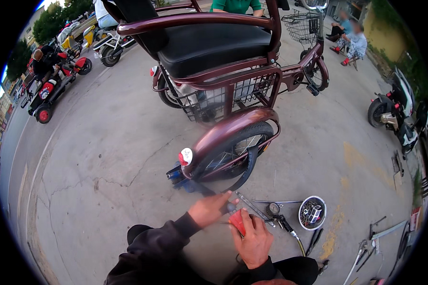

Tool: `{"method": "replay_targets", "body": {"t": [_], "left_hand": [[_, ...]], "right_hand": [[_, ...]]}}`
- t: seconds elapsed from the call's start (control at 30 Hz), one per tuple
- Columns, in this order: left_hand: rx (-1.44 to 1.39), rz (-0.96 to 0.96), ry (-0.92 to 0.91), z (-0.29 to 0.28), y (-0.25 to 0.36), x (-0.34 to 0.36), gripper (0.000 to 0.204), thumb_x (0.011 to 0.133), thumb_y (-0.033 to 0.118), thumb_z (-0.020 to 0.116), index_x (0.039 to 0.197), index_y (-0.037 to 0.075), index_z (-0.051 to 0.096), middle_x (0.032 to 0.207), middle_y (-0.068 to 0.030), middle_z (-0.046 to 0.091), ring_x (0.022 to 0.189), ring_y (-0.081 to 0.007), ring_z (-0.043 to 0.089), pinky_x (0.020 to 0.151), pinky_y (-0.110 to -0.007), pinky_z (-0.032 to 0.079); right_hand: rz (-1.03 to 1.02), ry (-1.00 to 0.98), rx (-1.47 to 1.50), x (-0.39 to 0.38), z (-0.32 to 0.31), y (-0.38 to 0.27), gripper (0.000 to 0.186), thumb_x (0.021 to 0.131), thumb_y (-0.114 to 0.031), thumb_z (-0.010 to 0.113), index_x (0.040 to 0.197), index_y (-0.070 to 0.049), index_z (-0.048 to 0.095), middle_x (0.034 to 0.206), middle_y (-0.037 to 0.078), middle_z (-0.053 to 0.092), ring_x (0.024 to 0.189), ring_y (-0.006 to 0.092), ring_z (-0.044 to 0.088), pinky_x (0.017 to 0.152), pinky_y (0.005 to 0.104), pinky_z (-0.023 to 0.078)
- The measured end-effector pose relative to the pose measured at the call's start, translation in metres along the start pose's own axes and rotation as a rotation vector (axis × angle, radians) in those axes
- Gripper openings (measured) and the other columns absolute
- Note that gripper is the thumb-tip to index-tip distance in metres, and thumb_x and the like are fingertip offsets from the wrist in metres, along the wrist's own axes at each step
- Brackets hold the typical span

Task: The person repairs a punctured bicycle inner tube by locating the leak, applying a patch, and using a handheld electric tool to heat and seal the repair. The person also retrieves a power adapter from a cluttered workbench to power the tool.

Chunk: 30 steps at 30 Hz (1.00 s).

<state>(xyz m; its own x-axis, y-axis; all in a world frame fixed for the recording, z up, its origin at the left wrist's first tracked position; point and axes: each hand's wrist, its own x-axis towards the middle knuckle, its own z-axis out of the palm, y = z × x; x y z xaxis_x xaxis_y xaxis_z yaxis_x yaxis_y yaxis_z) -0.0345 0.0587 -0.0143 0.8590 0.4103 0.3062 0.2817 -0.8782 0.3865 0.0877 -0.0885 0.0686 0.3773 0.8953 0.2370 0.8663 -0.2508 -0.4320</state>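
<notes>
My left hand (208, 209) is closed round a dark rubber inner tube (250, 167), which hangs in a loop out of the rear wheel (233, 151) of a maroon tricycle. A small dark-grey patch of it shows at the fingertips. My right hand (253, 241) grips a small red block (237, 222) close against that spot, fingers over its top; its exact kind is not clear. A blue object (177, 176), partly blurred, is by the foot of the wheel.
Right of my hands lie a pressure gauge (273, 208) with a hose, a metal bar (256, 209), and a bowl (313, 198) of small parts. More tools, including pliers (314, 241), lie farther right. Parked scooters (398, 111) and seated people (355, 42) are around.
</notes>
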Motion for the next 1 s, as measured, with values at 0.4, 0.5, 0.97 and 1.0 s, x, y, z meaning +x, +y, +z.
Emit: {"method": "replay_targets", "body": {"t": [0.4,0.5,0.97,1.0], "left_hand": [[0.054,0.056,0.107,-0.005,0.003,0.003,0.053,0.074,0.001,0.058,0.125,0.016,0.063,0.131,-0.0126,0.057,0.094,-0.0277,0.068,0.075,-0.036,0.058],[0.06,0.04,0.116,-0.005,0.003,-0.001,0.055,0.072,-0.001,0.058,0.125,0.015,0.063,0.131,-0.0109,0.056,0.093,-0.0277,0.068,0.074,-0.035,0.058],[0.098,0.056,0.15,-0.009,0.003,0.004,0.06,0.071,-0.002,0.057,0.128,0.017,0.061,0.129,-0.0109,0.058,0.09,-0.0279,0.068,0.071,-0.035,0.059],[0.088,0.073,0.168,-0.009,0.002,0.003,0.06,0.071,-0.002,0.057,0.128,0.017,0.06,0.129,-0.011,0.058,0.09,-0.028,0.068,0.071,-0.034,0.059]], "right_hand": [[0.067,0.004,0.066,-0.003,0.004,0.001,0.057,0.071,-0.018,0.081,0.123,-0.007,0.06,0.1,0.012,0.063,0.082,0.0299,0.064,0.066,0.038,0.053],[-0.07,0.021,0.092,-0.005,0.007,-0.002,0.056,0.071,-0.016,0.081,0.122,-0.006,0.06,0.1,0.013,0.063,0.082,0.0305,0.064,0.066,0.0377,0.052],[-0.02,0.044,0.052,-0.002,0.009,0.002,0.056,0.072,-0.021,0.079,0.124,-0.01,0.059,0.1,0.009,0.062,0.082,0.027,0.064,0.064,0.0355,0.054],[0.022,0.052,0.028,-0.002,0.01,0.002,0.056,0.073,-0.025,0.079,0.124,-0.011,0.059,0.1,0.008,0.062,0.083,0.025,0.064,0.064,0.0347,0.054]]}}
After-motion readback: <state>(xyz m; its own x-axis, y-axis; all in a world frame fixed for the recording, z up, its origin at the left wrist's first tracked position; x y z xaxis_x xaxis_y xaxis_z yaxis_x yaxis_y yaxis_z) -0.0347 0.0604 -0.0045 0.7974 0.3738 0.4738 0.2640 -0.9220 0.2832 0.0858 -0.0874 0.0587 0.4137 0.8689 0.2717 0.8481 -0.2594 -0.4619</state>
